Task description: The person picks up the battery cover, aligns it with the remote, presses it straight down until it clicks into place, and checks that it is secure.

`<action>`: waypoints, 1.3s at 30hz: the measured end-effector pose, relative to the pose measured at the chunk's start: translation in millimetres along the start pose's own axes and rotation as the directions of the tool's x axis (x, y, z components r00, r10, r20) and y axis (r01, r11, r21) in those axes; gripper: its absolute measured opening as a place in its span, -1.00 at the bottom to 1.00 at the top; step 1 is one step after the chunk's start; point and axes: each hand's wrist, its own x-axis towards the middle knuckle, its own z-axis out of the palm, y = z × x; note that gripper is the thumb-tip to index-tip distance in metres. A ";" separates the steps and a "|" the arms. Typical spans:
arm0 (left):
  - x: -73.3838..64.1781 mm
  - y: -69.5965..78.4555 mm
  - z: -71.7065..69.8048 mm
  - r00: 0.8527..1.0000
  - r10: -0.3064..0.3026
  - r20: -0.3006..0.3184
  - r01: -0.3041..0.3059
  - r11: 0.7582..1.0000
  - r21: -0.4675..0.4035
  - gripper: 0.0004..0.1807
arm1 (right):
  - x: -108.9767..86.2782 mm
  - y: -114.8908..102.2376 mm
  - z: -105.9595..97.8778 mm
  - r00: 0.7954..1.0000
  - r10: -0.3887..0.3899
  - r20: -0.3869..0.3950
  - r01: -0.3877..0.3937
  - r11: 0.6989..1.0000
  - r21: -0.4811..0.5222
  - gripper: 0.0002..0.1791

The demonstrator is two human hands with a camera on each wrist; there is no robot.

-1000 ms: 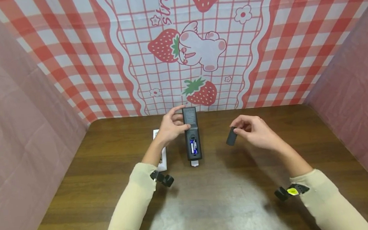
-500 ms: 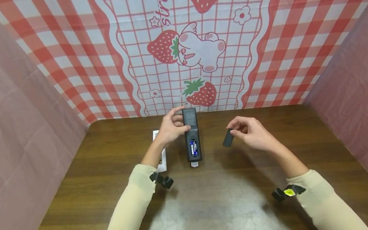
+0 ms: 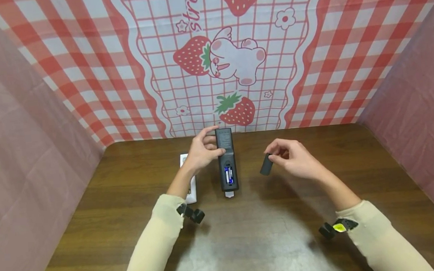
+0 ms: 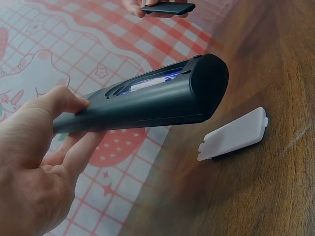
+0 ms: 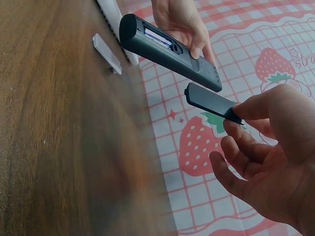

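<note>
My left hand (image 3: 203, 151) grips a black remote control (image 3: 225, 152) by its far half, back side up and raised over the table. Its battery compartment lies uncovered, and blue-and-silver batteries (image 3: 229, 175) sit inside. To the right, my right hand (image 3: 298, 158) pinches one end of a black battery cover (image 3: 266, 164) between thumb and fingers. The cover is held in the air, apart from the remote. In the left wrist view the thumb presses the remote's back while the fingers go underneath.
A white battery cover (image 4: 234, 132) lies on the wooden table (image 3: 250, 244) below the remote's near end. Left of it, partly hidden by my left arm, is a white object (image 3: 192, 191), perhaps another remote. A strawberry-print cloth (image 3: 234, 65) hangs at the back.
My right hand has moved a little left with the black battery cover, closer to the remote. The left hand and the remote have stayed nearly still.
</note>
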 end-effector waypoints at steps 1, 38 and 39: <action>0.2 0.1 0.1 1.000 0.002 0.000 -0.002 1.000 0.001 -0.04 | 0.0 -0.7 0.3 1.000 0.000 0.001 0.000 1.000 0.001 -0.89; 3.5 4.3 14.2 1.000 0.009 0.004 -0.009 1.000 0.025 -0.03 | 5.0 -13.3 14.3 0.998 -0.056 0.012 0.056 0.997 0.048 -0.89; 3.6 4.4 14.6 1.000 0.016 0.007 -0.016 0.999 0.028 -0.04 | 5.3 -14.1 14.4 0.998 -0.058 0.011 0.057 0.997 0.050 -0.88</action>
